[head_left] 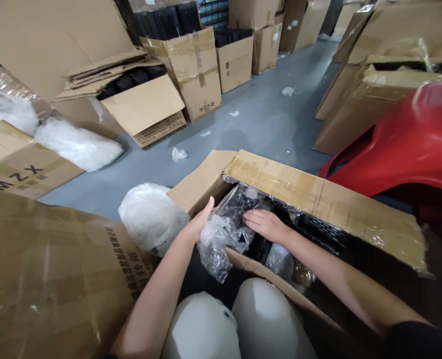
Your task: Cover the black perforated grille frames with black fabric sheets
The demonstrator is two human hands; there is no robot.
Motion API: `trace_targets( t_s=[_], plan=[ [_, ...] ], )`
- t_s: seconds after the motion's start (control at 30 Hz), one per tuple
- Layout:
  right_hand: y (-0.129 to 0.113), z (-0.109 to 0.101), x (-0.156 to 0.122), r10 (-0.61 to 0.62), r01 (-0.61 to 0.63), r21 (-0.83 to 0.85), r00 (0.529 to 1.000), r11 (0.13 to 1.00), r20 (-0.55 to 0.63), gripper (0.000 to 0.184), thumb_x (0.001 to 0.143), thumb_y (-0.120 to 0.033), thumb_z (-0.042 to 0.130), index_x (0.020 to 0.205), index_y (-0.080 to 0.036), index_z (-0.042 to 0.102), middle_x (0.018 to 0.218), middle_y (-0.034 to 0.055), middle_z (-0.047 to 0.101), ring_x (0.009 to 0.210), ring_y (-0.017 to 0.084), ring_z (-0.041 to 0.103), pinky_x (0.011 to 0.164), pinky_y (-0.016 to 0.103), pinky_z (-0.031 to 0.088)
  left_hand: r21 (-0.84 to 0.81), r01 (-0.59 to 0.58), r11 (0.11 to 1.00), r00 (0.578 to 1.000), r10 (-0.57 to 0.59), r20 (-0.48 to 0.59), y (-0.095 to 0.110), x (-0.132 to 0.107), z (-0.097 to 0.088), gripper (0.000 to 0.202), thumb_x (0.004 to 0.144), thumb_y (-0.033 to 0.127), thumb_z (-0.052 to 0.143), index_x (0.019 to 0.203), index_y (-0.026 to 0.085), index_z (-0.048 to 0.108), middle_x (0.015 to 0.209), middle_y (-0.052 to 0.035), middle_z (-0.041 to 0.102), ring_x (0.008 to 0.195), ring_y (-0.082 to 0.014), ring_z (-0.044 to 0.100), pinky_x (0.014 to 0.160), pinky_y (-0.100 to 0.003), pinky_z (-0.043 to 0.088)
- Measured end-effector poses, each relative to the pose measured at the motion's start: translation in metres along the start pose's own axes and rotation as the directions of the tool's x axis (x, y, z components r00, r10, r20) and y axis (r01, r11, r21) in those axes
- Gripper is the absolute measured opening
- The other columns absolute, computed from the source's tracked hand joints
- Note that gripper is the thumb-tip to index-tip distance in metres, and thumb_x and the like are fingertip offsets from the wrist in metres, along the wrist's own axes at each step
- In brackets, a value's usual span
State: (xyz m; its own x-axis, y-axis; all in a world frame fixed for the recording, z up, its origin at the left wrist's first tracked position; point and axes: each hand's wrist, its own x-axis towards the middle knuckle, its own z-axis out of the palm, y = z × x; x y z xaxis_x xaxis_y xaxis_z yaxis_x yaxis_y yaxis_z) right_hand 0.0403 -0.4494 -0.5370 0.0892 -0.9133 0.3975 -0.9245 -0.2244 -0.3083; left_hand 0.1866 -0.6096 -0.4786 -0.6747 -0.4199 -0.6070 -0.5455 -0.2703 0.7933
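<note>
An open cardboard box (pixel 329 204) lies before my knees, with black slotted plastic parts (pixel 329 232) inside. A crumpled clear plastic bag (pixel 221 239) bunches over the left end of the box and hangs over its near edge. My left hand (pixel 202 219) grips the bag from its left side, thumb pointing up and the other fingers mostly hidden by the plastic. On the bag's right side, my right hand (pixel 265 224) has its fingers bent and pressed together on the film. Whatever lies under the film there is hard to make out.
A stuffed white plastic bag (pixel 149 214) sits left of the box, beside a large taped carton (pixel 49 279). A red plastic chair (pixel 400 139) stands at the right. Cartons of black items (pixel 191 65) line the back, and plastic scraps (pixel 179 154) litter the grey floor.
</note>
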Motion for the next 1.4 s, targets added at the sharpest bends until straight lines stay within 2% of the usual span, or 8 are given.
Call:
trace_targets(
  t_s=[0.2, 0.3, 0.4, 0.57, 0.7, 0.87, 1.13, 1.4],
  plan=[
    [-0.005, -0.011, -0.008, 0.214, -0.187, 0.225, 0.971, 0.956, -0.104, 0.03, 0.082, -0.027, 0.041, 0.11, -0.025, 0.051, 0.114, 0.0042, 0.053, 0.108, 0.019, 0.044, 0.095, 0.041, 0.033, 0.12, 0.048, 0.992, 0.988, -0.065, 0.137, 0.003, -0.007, 0.006, 0.028, 0.054, 0.019, 0.061, 0.08, 0.01, 0.061, 0.061, -0.0026, 0.062, 0.056, -0.0157, 0.057, 0.053, -0.025, 0.044],
    [-0.014, -0.006, -0.02, 0.514, -0.399, 0.424, 0.834, 0.813, -0.2, 0.042, 0.081, -0.029, 0.041, 0.122, -0.026, 0.038, 0.123, 0.0069, 0.043, 0.114, 0.021, 0.04, 0.095, 0.042, 0.033, 0.16, 0.015, 0.987, 0.987, -0.04, 0.153, -0.006, -0.011, 0.013, 0.028, 0.054, 0.012, 0.056, 0.081, 0.011, 0.061, 0.065, -0.0028, 0.063, 0.061, -0.0167, 0.058, 0.055, -0.025, 0.044],
    [-0.028, 0.006, -0.025, 0.69, -0.439, 0.72, 0.72, 0.537, -0.075, 0.051, 0.083, -0.031, 0.036, 0.13, -0.026, 0.019, 0.123, 0.0085, 0.043, 0.109, 0.02, 0.044, 0.088, 0.04, 0.04, 0.171, -0.135, 0.976, 0.978, 0.104, 0.182, -0.012, -0.015, 0.02, 0.035, 0.056, 0.01, 0.054, 0.091, 0.011, 0.058, 0.08, -0.0045, 0.064, 0.075, -0.0185, 0.058, 0.067, -0.027, 0.045],
    [-0.036, 0.01, -0.017, 0.649, -0.432, 0.828, 0.752, 0.356, 0.114, 0.054, 0.07, -0.029, 0.055, 0.12, -0.022, 0.037, 0.117, 0.0064, 0.05, 0.106, 0.022, 0.047, 0.091, 0.041, 0.035, 0.283, -0.426, 0.859, 0.899, 0.367, 0.238, -0.001, -0.025, 0.022, 0.046, 0.062, 0.021, 0.059, 0.106, 0.013, 0.05, 0.103, -0.0071, 0.058, 0.096, -0.02, 0.051, 0.086, -0.033, 0.038],
    [-0.021, -0.014, -0.02, 0.59, -0.443, 0.774, 0.8, 0.452, 0.114, 0.043, 0.07, -0.024, 0.054, 0.112, -0.019, 0.047, 0.11, 0.0053, 0.055, 0.103, 0.022, 0.049, 0.094, 0.043, 0.032, 0.505, -0.389, 0.771, 0.9, 0.436, 0.027, 0.026, -0.039, 0.012, 0.051, 0.067, 0.04, 0.055, 0.11, 0.013, 0.047, 0.104, -0.0098, 0.056, 0.093, -0.0206, 0.052, 0.082, -0.033, 0.039],
    [-0.004, -0.032, -0.033, 0.592, -0.481, 0.727, 0.796, 0.489, 0.128, 0.044, 0.067, -0.023, 0.055, 0.111, -0.018, 0.05, 0.109, 0.005, 0.056, 0.102, 0.023, 0.05, 0.093, 0.042, 0.032, 0.834, -0.304, 0.461, 0.749, 0.656, -0.09, 0.052, -0.024, 0.024, 0.046, 0.065, 0.041, 0.058, 0.103, 0.018, 0.051, 0.101, -0.0077, 0.056, 0.093, -0.0217, 0.052, 0.08, -0.031, 0.037],
    [-0.003, -0.007, -0.069, 0.721, -0.532, 0.836, 0.63, 0.13, 0.289, 0.039, 0.058, -0.029, 0.064, 0.095, -0.019, 0.057, 0.091, 0.0035, 0.063, 0.086, 0.022, 0.057, 0.083, 0.04, 0.04, 0.96, -0.15, 0.237, 0.821, 0.571, -0.013, 0.042, -0.001, 0.05, 0.017, 0.078, 0.031, 0.042, 0.08, 0.019, 0.054, 0.082, -0.0061, 0.06, 0.077, -0.0192, 0.056, 0.064, -0.026, 0.037],
    [-0.016, 0.017, -0.093, 0.598, -0.373, 0.911, 0.694, -0.178, 0.401, 0.041, 0.058, -0.032, 0.066, 0.096, -0.02, 0.057, 0.088, 0.0029, 0.063, 0.081, 0.019, 0.058, 0.077, 0.034, 0.042, 0.97, -0.122, 0.209, 0.816, 0.577, -0.022, 0.022, 0.001, 0.047, 0.017, 0.077, 0.021, 0.04, 0.093, 0.021, 0.048, 0.077, -0.0063, 0.06, 0.072, -0.0221, 0.057, 0.062, -0.029, 0.037]
  ],
)
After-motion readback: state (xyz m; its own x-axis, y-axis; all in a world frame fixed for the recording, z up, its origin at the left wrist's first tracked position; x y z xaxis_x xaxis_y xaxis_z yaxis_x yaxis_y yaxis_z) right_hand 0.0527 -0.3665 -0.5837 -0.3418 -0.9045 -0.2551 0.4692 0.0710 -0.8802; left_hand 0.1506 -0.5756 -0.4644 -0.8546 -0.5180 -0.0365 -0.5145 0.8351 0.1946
